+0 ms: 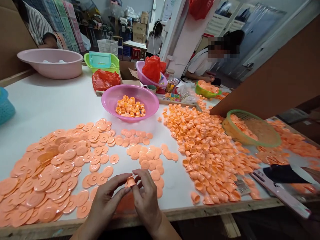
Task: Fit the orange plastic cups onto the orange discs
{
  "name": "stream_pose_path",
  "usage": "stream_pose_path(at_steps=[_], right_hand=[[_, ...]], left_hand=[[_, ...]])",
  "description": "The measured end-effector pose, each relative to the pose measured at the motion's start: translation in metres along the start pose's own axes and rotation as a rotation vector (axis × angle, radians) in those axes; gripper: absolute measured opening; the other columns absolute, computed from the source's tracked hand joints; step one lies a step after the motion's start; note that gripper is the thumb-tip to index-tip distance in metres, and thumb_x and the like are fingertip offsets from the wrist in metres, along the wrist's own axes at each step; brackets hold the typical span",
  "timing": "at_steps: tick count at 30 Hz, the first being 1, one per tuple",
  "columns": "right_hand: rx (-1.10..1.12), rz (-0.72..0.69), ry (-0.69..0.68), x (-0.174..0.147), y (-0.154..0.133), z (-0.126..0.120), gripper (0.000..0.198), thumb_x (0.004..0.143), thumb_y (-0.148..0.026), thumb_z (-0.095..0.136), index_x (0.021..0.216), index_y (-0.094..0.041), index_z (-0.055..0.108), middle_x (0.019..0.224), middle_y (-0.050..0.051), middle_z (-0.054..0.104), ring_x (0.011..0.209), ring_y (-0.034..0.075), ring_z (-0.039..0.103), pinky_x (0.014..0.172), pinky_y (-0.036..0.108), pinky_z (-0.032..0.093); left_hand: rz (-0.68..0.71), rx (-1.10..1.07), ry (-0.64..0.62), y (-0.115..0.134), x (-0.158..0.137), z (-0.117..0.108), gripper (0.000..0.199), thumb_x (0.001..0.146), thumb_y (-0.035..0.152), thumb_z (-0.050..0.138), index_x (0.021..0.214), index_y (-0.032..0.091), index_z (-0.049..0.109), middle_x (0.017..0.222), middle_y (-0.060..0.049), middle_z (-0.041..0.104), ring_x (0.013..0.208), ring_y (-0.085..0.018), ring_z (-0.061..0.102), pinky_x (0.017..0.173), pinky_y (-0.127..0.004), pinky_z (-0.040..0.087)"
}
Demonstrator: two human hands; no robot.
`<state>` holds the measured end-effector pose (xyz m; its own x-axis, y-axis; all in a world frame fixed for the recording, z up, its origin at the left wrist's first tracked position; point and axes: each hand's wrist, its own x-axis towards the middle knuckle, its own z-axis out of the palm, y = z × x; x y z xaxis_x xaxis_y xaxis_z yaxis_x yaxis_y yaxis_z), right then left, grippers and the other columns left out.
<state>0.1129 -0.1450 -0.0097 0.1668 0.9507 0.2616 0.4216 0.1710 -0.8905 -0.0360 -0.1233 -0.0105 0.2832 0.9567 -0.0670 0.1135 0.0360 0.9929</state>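
Observation:
A small orange plastic cup [130,181] is pinched between the fingertips of both hands, just above the table's front edge. My left hand [110,196] grips it from the left, and my right hand [147,201] closes on it from the right. Part of the cup is hidden by the fingers. Flat round orange discs, like little saucers [53,173], lie in a wide heap to the left. Smaller orange discs [145,153] are scattered ahead of the hands. To the right spreads a large pile of small orange cups [200,143]. Beyond the discs, a pink basin [107,100] holds more cups.
A green strainer basket [277,138] with orange pieces stands right, near a pink-handled tool [282,193]. Brown cardboard [275,76] rises behind it. Farther back are a pale pink basin [65,68], a red plastic bag [106,80] and a green basket [115,61]. Other people sit beyond the table.

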Motion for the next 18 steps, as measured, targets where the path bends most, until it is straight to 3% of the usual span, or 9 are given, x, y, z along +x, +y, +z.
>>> stream_pose_path(at_steps=[7,13,16,18], right_hand=[[-0.22,-0.169,0.104,-0.007,-0.002,-0.002,0.026,0.08,-0.006,0.043,0.098,-0.019,0.056,0.08,0.005,0.058,0.07,0.019,0.057,0.059,0.031,0.045],[-0.276,-0.106,0.173,-0.012,0.0,0.002,0.018,0.082,-0.011,0.043,0.091,-0.019,0.055,0.078,0.006,0.058,0.068,0.02,0.056,0.059,0.032,0.045],[-0.167,-0.012,0.075,-0.002,0.0,-0.006,0.015,0.084,-0.012,0.046,0.089,-0.02,0.058,0.08,0.005,0.061,0.069,0.018,0.059,0.06,0.03,0.047],[-0.066,0.062,-0.035,0.007,0.002,-0.024,0.021,0.084,-0.013,0.05,0.1,-0.021,0.062,0.089,0.005,0.065,0.071,0.016,0.062,0.06,0.027,0.05]], left_hand=[[0.031,0.019,0.045,0.001,-0.002,0.015,0.025,0.085,0.034,0.069,0.11,0.028,0.07,0.109,-0.002,0.074,0.102,-0.019,0.07,0.089,-0.026,0.059],[0.061,0.139,0.048,0.001,-0.009,0.021,0.022,0.087,0.035,0.066,0.106,0.026,0.071,0.107,-0.004,0.075,0.099,-0.022,0.07,0.087,-0.03,0.058],[0.096,0.204,0.022,0.005,0.0,0.023,0.024,0.086,0.038,0.065,0.105,0.025,0.073,0.104,-0.005,0.076,0.095,-0.023,0.071,0.083,-0.032,0.059],[0.131,0.255,0.067,0.02,0.024,0.024,0.024,0.086,0.041,0.065,0.101,0.024,0.074,0.1,-0.005,0.076,0.091,-0.022,0.071,0.079,-0.031,0.059]])
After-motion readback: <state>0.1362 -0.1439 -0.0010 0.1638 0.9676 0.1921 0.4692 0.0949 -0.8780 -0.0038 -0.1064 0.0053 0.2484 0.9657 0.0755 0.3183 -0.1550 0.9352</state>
